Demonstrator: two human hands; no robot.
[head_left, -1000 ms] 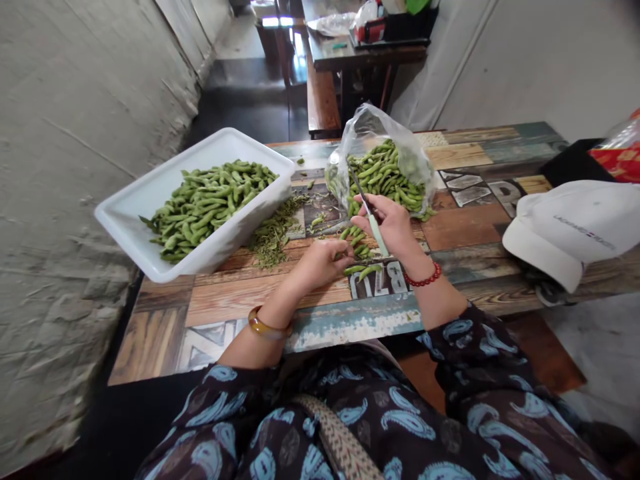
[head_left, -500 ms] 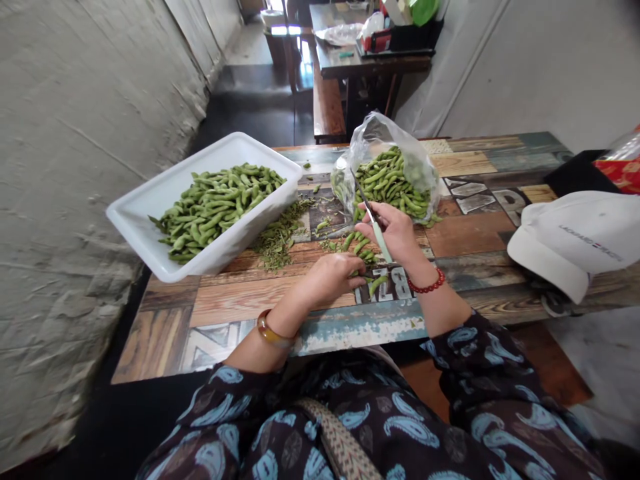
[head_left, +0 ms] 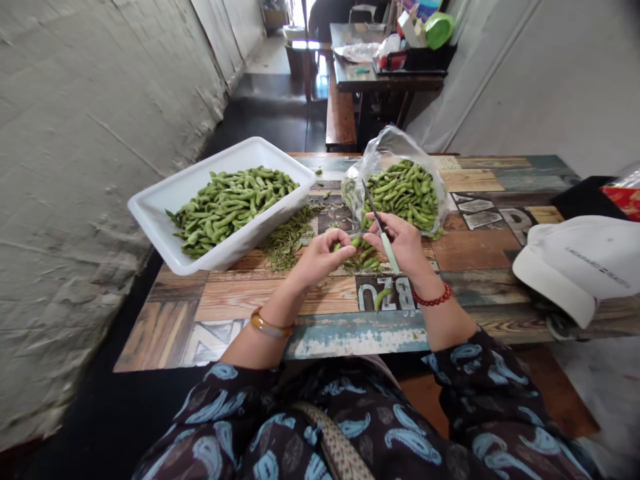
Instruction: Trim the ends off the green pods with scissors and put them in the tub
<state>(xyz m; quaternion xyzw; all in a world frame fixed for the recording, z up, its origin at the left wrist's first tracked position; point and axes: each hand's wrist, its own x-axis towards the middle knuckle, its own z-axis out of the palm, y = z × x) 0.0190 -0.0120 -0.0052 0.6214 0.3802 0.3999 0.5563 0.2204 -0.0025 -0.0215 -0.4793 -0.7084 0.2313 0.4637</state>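
Left hand (head_left: 330,254): thumb and forefinger nearly together, apparently pinching a pod (head_left: 355,242) between the hands, likely to keep it near the blade.
Right hand (head_left: 401,244): fingers curled closed round a pale-handled cutting tool (head_left: 389,253), tip pointing away, probably for safety.
Bag (head_left: 383,141): mouth open, pods inside, just beyond right hand.
Tub (head_left: 159,202): pods inside, tilted across table's left end.
Scraps (head_left: 286,244): heaped beside tub, between it and left hand.
Cap (head_left: 575,257): far right, not blocking.

L hand (head_left: 330,252) and R hand (head_left: 397,241) are close to each other, w/ the fingertips almost meeting. L thumb (head_left: 345,254) & index finger form a pinch; R fingers are bent in a firm grip, palm turned inward. L forearm (head_left: 285,300) and R forearm (head_left: 453,323) both reach fwd., slanting twd. the middle.
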